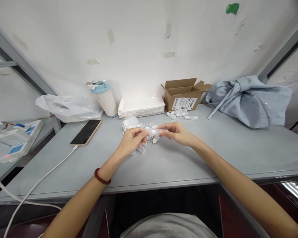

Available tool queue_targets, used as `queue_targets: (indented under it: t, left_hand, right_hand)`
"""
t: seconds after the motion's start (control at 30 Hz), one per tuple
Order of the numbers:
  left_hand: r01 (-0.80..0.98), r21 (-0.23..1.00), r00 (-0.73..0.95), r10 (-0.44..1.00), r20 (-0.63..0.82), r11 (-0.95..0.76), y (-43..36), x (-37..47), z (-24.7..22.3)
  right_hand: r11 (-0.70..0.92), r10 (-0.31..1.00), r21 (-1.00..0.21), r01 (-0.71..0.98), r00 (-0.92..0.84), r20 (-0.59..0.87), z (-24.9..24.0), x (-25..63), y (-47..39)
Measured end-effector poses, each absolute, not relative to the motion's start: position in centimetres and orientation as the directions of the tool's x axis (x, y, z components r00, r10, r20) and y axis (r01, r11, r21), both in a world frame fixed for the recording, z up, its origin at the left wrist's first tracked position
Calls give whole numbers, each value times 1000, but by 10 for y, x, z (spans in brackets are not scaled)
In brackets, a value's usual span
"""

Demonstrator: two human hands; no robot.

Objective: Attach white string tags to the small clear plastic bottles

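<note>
Over the table's middle, my right hand (175, 133) pinches a small clear tube with a white end (154, 132), which lies crosswise between my hands. My left hand (133, 138) is closed, thumb against fingers, at the tube's white end. Whether it grips the tube itself or a thin cord on it is too small to tell. Under and behind my hands is a pile of similar clear pieces with white looped cords (130, 123). A few more capped tubes (190, 117) lie farther back on the right, in front of the cardboard box.
Along the wall stand a plastic bag (68, 107), a tumbler (104, 99), a stack of white sheets (142, 107), an open cardboard box (183, 94) and a blue cloth bag (253, 100). A phone (86, 133) with a charging cable (48, 177) lies left on the grey table (213, 145).
</note>
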State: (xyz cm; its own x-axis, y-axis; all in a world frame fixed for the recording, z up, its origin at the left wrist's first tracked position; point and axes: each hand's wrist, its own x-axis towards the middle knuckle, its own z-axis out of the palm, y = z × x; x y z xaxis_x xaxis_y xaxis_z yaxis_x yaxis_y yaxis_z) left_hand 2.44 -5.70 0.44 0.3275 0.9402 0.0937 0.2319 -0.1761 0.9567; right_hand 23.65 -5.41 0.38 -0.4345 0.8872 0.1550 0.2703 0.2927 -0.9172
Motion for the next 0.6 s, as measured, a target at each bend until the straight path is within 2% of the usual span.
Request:
queue_targets:
  t: [0.6]
  left_hand:
    - [234, 962, 344, 937, 57, -144, -63, 29, -1]
  right_hand:
    - [336, 881, -888, 314, -438, 179, -3, 236, -56]
